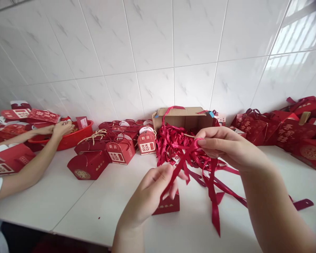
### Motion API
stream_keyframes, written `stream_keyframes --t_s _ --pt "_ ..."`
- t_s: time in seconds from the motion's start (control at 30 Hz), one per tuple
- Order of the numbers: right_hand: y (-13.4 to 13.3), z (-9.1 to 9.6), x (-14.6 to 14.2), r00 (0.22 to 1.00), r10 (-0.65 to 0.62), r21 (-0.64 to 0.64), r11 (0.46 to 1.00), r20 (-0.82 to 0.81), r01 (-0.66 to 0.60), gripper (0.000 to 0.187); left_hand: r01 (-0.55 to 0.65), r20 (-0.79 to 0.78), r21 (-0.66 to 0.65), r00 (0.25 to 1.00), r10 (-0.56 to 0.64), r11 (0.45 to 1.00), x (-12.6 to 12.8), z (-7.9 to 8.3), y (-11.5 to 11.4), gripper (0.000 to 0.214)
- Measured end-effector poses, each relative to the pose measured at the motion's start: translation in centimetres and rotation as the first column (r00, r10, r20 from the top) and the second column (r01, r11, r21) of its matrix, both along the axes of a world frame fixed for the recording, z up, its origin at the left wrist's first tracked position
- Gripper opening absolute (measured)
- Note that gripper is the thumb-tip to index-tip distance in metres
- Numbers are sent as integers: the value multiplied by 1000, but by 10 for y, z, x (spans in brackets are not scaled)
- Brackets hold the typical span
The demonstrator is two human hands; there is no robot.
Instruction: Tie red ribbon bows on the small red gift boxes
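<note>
My right hand [223,146] is raised above the white counter [100,207], its fingers pinched on the upper part of a red ribbon [183,163]. My left hand [151,195] is lower and nearer to me, pinching the same ribbon further down. The ribbon runs taut and slanting between the two hands. Other loose ends hang below my right hand. A small red gift box [168,204] stands on the counter just behind my left hand, partly hidden by it.
A cardboard box [184,117] spilling a heap of red ribbons [171,140] stands by the tiled wall. Folded red gift boxes [118,149] sit at centre left, red bags [292,131] at right. Another person's arms [34,154] reach into a red basin [73,137] at left.
</note>
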State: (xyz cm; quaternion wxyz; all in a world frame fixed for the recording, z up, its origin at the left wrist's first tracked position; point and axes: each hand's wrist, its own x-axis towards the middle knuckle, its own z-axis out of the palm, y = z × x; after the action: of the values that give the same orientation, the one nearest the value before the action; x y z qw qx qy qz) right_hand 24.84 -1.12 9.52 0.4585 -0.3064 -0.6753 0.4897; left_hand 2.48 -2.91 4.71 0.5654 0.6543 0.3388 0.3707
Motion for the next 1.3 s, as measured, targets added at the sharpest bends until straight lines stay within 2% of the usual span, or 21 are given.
stream_keyframes --t_s 0.07,0.17,0.27,0.33,0.37,0.43,0.53,0.6,0.7,0.93,1.07,1.17,1.3 --pt "1 1 1 994 -59 12 998 88 58 26 -3 29 1 1000 3 1000 -12 -9 3 32" --pt "2 3 8 941 -103 48 995 321 92 29 -127 80 37 989 123 991 -30 -15 7 26" --pt "6 2 18 810 -67 54 998 583 44 29 -203 -4 67 979 203 977 -37 -13 8 26" --pt "10 -1 19 734 -82 63 997 674 54 27 -218 -96 107 969 229 970 -33 -12 8 24" --pt "12 -3 17 726 -98 75 995 681 65 32 -235 -128 150 959 254 960 -29 -12 9 22" --pt "16 -9 6 772 -91 83 995 629 50 44 -272 -142 251 939 313 929 -21 -14 10 18" --pt "19 -17 -18 873 107 15 991 475 -129 43 -307 -97 331 930 356 892 -11 -20 13 13" --pt "20 -22 -32 881 236 -42 970 409 -240 41 -337 -71 356 920 385 872 -7 -24 14 12" --pt "19 -25 -39 861 304 -109 952 407 -285 39 -391 -54 411 891 450 824 -3 -25 12 12" --pt "17 -21 -26 858 283 -80 958 429 -276 19 -329 -122 420 903 412 846 -4 -21 11 13" --pt "22 -26 -22 827 156 -70 988 540 -140 13 -355 -219 514 826 520 781 -22 -26 19 16" --pt "28 -33 -23 790 87 -86 995 607 -44 18 -281 -381 551 753 537 786 -33 -31 20 24" --pt "32 -39 -27 754 94 -125 992 650 -15 20 -103 -543 555 707 453 826 -33 -35 14 32"
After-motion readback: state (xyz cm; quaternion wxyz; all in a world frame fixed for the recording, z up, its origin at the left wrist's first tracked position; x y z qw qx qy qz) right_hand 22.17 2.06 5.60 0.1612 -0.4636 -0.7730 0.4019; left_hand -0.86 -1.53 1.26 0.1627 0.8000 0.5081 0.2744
